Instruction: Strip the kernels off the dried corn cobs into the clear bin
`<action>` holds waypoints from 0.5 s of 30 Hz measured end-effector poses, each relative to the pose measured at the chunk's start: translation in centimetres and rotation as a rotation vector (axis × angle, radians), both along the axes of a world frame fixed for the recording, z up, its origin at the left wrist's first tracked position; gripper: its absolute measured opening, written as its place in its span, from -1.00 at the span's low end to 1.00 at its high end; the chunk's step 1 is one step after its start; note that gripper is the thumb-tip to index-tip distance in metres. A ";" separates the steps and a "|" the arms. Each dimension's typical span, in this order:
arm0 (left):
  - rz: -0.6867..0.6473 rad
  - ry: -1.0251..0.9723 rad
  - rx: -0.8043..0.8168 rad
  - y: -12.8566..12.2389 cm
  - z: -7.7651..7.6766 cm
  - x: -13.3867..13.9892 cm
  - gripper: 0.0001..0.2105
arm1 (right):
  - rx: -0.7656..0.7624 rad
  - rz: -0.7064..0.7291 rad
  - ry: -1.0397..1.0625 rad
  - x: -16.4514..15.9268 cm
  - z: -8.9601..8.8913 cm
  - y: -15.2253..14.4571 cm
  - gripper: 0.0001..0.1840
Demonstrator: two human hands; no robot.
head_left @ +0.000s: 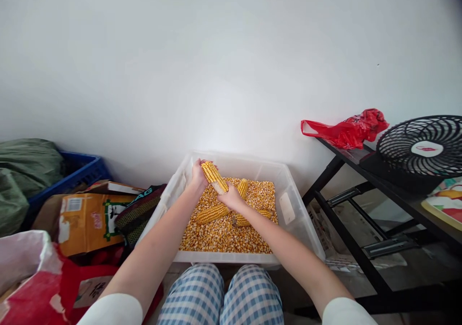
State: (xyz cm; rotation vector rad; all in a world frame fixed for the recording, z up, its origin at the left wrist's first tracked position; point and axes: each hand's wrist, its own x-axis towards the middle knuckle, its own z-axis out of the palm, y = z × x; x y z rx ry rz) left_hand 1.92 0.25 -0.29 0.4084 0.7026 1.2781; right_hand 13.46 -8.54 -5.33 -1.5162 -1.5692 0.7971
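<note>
Both hands hold one yellow corn cob (212, 175) above a translucent plastic bin (303, 229). My left hand (199, 175) is closed around its upper end, at the far side. My right hand (231, 197) grips the lower end, where a pale patch shows bare of kernels. Loose corn kernels (224, 236) cover the bottom of the bin. On them lie a cob (212, 214) left of my right wrist, another cob (242, 188) just behind my right hand, and a third cob (241, 220) partly covered by my right forearm.
A black table (346, 159) on the right bears a red plastic bag (355, 128) and a black fan (426, 147). To the left are a blue crate (86, 171), an orange carton (90, 224) and a red-and-white bag (46, 277). A white wall (231, 65) rises behind the bin.
</note>
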 end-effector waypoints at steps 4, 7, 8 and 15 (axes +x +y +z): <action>-0.004 -0.006 -0.012 0.2 -0.4 -0.1 -0.63 | -0.026 -0.034 0.002 -0.2 -0.3 0.1 -0.56; -0.019 -0.001 -0.014 0.3 -0.7 -0.2 -0.64 | -0.019 -0.036 -0.008 -0.2 -1.0 0.3 -0.55; -0.027 -0.001 -0.015 0.4 -0.9 -0.2 -0.64 | -0.013 -0.036 -0.011 -0.3 -1.2 0.3 -0.54; -0.040 -0.015 -0.054 0.9 -1.9 -0.5 -0.66 | -0.005 -0.037 -0.016 -0.3 -1.9 0.6 -0.55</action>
